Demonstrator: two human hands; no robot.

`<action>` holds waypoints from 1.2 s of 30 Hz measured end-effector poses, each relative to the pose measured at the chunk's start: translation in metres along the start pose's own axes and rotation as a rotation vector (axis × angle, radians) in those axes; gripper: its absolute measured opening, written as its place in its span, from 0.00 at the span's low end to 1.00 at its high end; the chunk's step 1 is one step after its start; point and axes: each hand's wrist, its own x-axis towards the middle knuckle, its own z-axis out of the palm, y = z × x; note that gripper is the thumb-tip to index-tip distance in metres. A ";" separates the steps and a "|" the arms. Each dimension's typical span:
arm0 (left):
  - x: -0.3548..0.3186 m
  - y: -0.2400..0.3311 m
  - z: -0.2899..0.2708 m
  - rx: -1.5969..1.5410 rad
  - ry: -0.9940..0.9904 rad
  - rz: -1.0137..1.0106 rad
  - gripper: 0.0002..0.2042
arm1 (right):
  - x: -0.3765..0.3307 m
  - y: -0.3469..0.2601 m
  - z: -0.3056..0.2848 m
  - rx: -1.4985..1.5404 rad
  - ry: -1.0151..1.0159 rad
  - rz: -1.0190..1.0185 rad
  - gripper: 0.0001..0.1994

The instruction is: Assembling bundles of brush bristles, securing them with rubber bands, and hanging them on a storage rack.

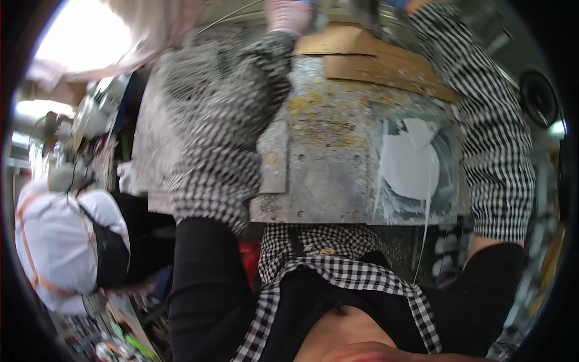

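Hands [289, 16] are both cropped at the top.

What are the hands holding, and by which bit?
That can't be told: the left hand and right hand are both cut off by the picture's top edge.

We log the worktop [329, 130] ahead of the wearer's apron [350, 271]. On it, near edge, centre: metal plate [329, 187]. We find the paste pool [410, 166] right of that plate, 1 strand [427, 223] hanging over the near edge. Behind both we see 2 cardboard pieces [395, 69], overlapping. The left sleeve [223, 133] spans the worktop's left part; the right sleeve [494, 133] runs along its right side. We place assorted articles [99, 114] left of the worktop.
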 end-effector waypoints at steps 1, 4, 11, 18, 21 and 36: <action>0.000 0.013 0.048 -0.042 -0.042 -0.113 0.30 | -0.020 0.031 -0.017 -0.057 0.001 0.041 0.18; 0.004 0.010 0.063 0.103 -0.037 0.067 0.36 | -0.025 0.038 -0.033 -0.090 0.022 0.090 0.19; -0.176 0.072 -0.057 0.488 -0.475 -0.004 0.40 | -0.040 -0.028 -0.035 0.031 0.243 0.063 0.24; -0.225 0.102 -0.209 1.502 -0.778 -0.163 0.66 | -0.070 -0.167 -0.031 0.599 0.162 -0.387 0.13; -0.197 0.088 -0.217 1.683 -0.880 -0.279 0.66 | -0.063 -0.227 0.018 0.655 0.125 -0.443 0.18; -0.206 0.016 -0.246 1.826 -0.571 -0.139 0.09 | 0.018 -0.352 0.129 0.527 -0.333 -0.521 0.09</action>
